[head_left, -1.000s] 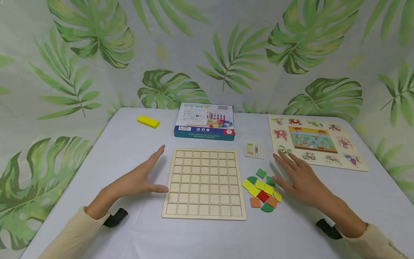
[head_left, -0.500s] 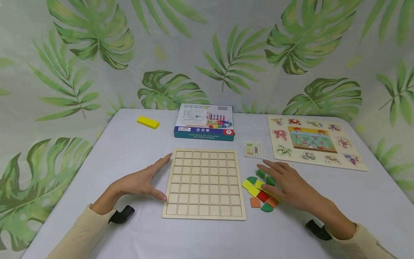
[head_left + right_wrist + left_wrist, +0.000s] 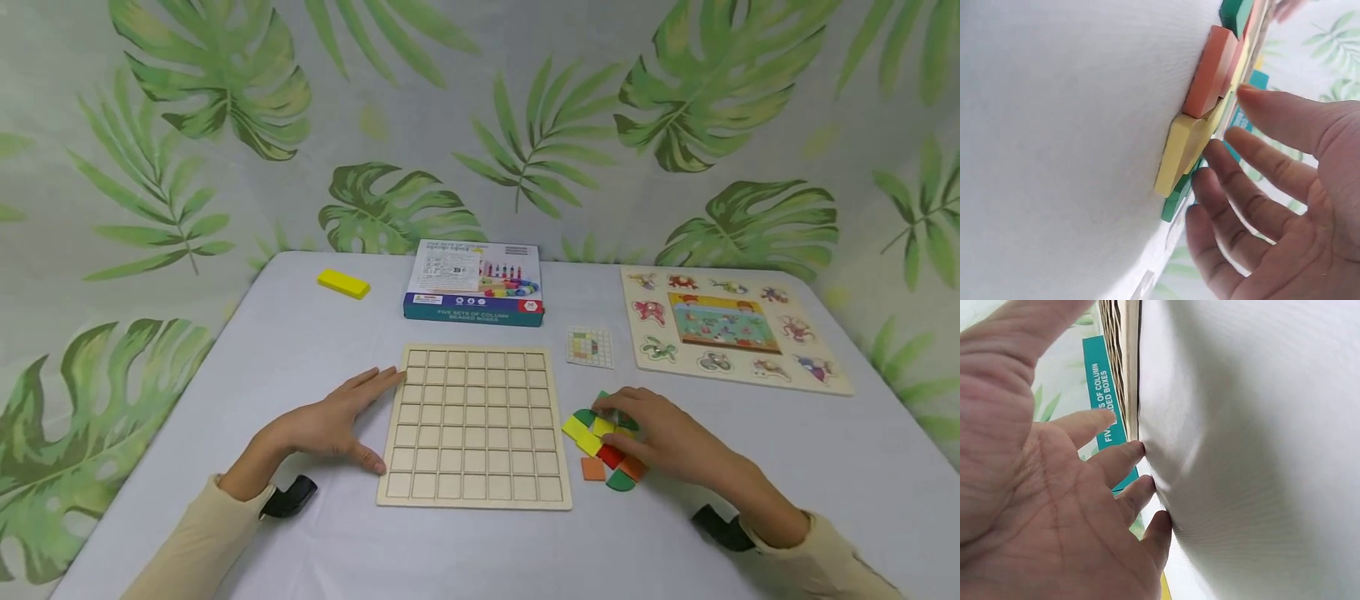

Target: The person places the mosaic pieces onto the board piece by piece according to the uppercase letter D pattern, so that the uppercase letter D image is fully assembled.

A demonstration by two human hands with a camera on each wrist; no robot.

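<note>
A square wooden board [image 3: 476, 414] with a grid of cells lies mid-table, its cells bare. My left hand [image 3: 330, 427] is at its left edge, thumb and fingers spread; in the left wrist view the fingertips [image 3: 1137, 449] meet the board's side [image 3: 1130, 369] and the cloth. My right hand [image 3: 667, 437] hovers over a cluster of flat tiles right of the board, thumb and fingers apart with no tile visibly held. Yellow tiles [image 3: 582, 436], a red tile [image 3: 610, 456], orange tiles [image 3: 593, 469] and green tiles [image 3: 621, 481] show; the hand hides some.
A small printed grid card [image 3: 589, 347] lies beyond the tiles. Behind the board sits a beaded-boxes carton [image 3: 474, 287]. A yellow block [image 3: 343, 283] is at back left, and a sea-animal puzzle board [image 3: 652, 329] at back right. Leaf-patterned fabric [image 3: 525, 150] hangs behind.
My right hand has moved left and down over the tiles, its fingers bending more. My left hand has shifted slightly right and nearer, up against the board's left edge.
</note>
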